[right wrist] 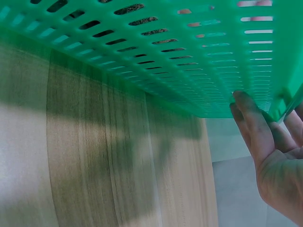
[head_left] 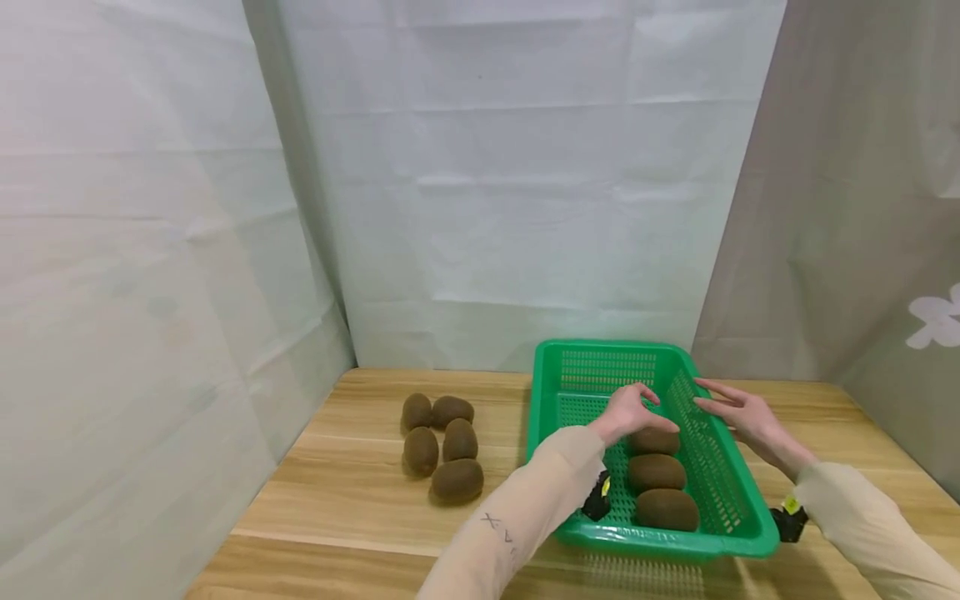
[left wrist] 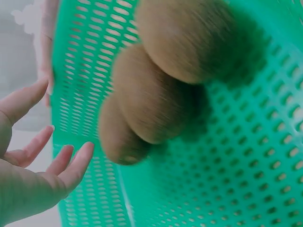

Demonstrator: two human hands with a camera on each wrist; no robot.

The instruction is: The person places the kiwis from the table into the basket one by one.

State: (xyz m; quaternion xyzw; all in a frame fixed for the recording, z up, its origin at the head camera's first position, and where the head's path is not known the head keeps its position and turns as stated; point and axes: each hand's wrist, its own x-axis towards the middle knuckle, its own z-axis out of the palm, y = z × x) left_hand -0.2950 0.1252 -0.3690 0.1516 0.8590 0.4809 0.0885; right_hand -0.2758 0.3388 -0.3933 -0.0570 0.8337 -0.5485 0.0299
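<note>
My left hand (head_left: 630,412) hovers inside the green plastic basket (head_left: 536,400), its fingers spread with nothing between them. Just below it lie 3 brown fuzzy kiwis (head_left: 657,472) in a row along the basket's right side. The left wrist view shows these kiwis (left wrist: 151,99) apart from the left fingertips. At the basket's right rim is my right hand (head_left: 753,421). Seen from the right wrist, this hand (right wrist: 272,156) holds the rim between its fingers, some against the outer wall and others over the top.
Several more kiwis (head_left: 421,451) are grouped on the wooden table (head_left: 337,492), left of the basket. Pale cloth (head_left: 510,208) hangs behind the table and along both sides. The basket stands near the table's back edge.
</note>
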